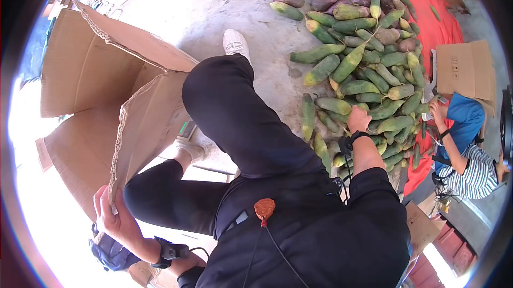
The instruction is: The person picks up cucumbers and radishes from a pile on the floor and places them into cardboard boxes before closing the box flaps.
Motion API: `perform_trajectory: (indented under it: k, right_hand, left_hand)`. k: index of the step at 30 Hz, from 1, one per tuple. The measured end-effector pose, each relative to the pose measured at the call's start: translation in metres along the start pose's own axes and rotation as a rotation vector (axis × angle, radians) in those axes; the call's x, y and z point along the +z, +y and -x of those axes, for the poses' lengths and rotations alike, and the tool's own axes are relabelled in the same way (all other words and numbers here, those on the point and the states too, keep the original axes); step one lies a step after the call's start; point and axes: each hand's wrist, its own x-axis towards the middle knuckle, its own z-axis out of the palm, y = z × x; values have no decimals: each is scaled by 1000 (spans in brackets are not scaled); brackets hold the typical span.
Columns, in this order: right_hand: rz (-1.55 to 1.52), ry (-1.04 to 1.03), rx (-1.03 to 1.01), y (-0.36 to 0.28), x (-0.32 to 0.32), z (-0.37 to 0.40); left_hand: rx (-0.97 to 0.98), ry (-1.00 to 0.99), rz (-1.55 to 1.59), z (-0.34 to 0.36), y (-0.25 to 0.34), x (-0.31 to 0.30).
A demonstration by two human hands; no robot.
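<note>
Hard daylight; the lower left corner is blown out to white glare, fisheye bending curves the edges into a dark vignette, centre stays sharp

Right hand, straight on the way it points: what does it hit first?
The right hand points into the vegetable heap; the green vegetable just ahead of it comes first, though contact is unclear.

concrete floor, grey | red sheet far side | harsh sunlight, lower left
</note>
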Motion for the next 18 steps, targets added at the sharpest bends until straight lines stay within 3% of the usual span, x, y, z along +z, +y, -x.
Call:
perform_trajectory:
  k: [6, 7, 9, 11, 15, 18]
  right_hand:
    - [-269, -153, 213, 0, -18, -4]
    - [-322, -124, 232, 5, 3, -16]
    - [-406, -153, 47, 17, 22, -34]
    - [-524, -105, 44, 18, 27, -44]
    - [-644, 73, -109, -15, -41, -24]
    - [-635, 255, -361, -40, -103, -2]
  left_hand:
    - [-21, -11, -2, -2, 5, -2]
    - [-50, -6, -25, -2, 10, -3]
    - [-63, -13, -52, -2, 12, -5]
    - [-103, -23, -73, -3, 16, -7]
    - [-125, -24, -62, -4, 16, -9]
    - [-107, -22, 16, -3, 10, -8]
